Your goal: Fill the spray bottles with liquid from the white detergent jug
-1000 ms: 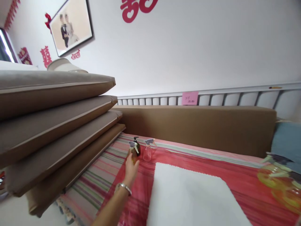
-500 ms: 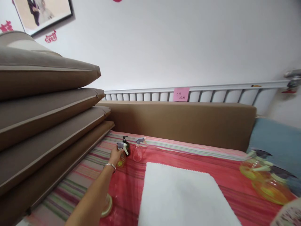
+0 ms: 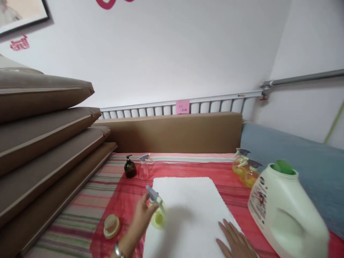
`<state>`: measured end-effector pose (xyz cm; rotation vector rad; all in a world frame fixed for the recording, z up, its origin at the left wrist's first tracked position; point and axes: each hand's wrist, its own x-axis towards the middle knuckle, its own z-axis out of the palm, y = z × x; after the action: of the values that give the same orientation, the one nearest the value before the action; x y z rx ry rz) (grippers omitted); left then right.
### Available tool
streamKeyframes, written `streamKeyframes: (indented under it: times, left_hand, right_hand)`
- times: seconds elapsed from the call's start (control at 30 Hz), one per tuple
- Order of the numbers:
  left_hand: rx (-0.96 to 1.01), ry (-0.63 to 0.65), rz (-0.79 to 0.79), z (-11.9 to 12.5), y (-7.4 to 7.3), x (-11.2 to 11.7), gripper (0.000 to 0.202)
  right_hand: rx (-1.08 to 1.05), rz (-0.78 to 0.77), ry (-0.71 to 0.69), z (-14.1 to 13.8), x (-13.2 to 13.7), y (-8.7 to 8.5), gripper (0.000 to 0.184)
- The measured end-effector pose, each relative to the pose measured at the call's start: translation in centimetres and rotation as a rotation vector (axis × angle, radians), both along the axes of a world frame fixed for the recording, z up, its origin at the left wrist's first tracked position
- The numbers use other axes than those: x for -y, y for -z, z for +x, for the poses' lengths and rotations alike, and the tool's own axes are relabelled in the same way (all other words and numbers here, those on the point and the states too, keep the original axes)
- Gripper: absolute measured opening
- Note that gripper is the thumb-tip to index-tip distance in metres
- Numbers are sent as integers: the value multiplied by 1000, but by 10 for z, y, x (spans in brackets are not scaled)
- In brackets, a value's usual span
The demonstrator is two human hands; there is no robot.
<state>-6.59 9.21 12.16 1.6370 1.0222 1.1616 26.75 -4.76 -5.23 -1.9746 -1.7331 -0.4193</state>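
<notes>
My left hand (image 3: 143, 214), wearing a bracelet, is closed around the neck of a spray bottle (image 3: 159, 218) with yellow liquid and a grey-and-white trigger head. The bottle is over the left part of a white scallop-edged sheet (image 3: 188, 195); whether it touches the sheet I cannot tell. With fingers spread, my right hand (image 3: 235, 243) is over the sheet's lower right edge, holding nothing. Beyond the sheet's far left corner stand a dark green pump bottle (image 3: 130, 169) and a clear spray bottle (image 3: 144, 171).
On the right stands a large pale green jug (image 3: 285, 208) with a green cap, near two yellow-orange spray bottles (image 3: 249, 176). A round beige lid-like piece (image 3: 111, 226) lies at left. Stacked brown cushions (image 3: 53, 150) rise at the left; another cushion (image 3: 172, 132) borders the back.
My left hand has brought the spray bottle from beside the pump bottle toward me and over the white sheet. My right hand has come into view. The view has turned right.
</notes>
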Motion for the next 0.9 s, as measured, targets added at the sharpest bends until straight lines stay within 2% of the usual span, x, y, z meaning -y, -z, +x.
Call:
streamKeyframes:
  times: [0.13, 0.2, 0.27, 0.37, 0.47, 0.57, 0.7, 0.8, 0.9]
  left_hand:
    - [-60, 21, -14, 40, 33, 40, 34]
    - [-72, -15, 21, 53, 42, 50, 36]
    - [-92, -56, 80, 63, 44, 57, 32]
    - [-163, -62, 176, 71, 44, 64, 21]
    - [-213, -43, 223, 75, 43, 69, 17]
    - [-243, -38, 245, 76, 44, 71, 20]
    - [-223, -51, 230, 75, 45, 69, 22]
    - [-194, -60, 201, 73, 44, 66, 24]
    - [-163, -61, 173, 72, 45, 62, 28]
  right_hand:
    - [-553, -88, 21, -15, -2, -51, 54]
    - [-694, -84, 11, -24, -3, -81, 55]
    - [-773, -68, -16, -40, -4, -112, 55]
    - [-904, -56, -134, -75, -1, -154, 49]
    - [-999, -47, -252, -113, 1, -182, 48]
    - [-1033, -43, -268, -136, -4, -196, 41]
    - [-1034, -54, -258, -146, -13, -201, 32]
    - [-1100, -26, -269, -143, -12, -200, 35]
    - [-1204, -11, -248, -135, -10, -185, 49]
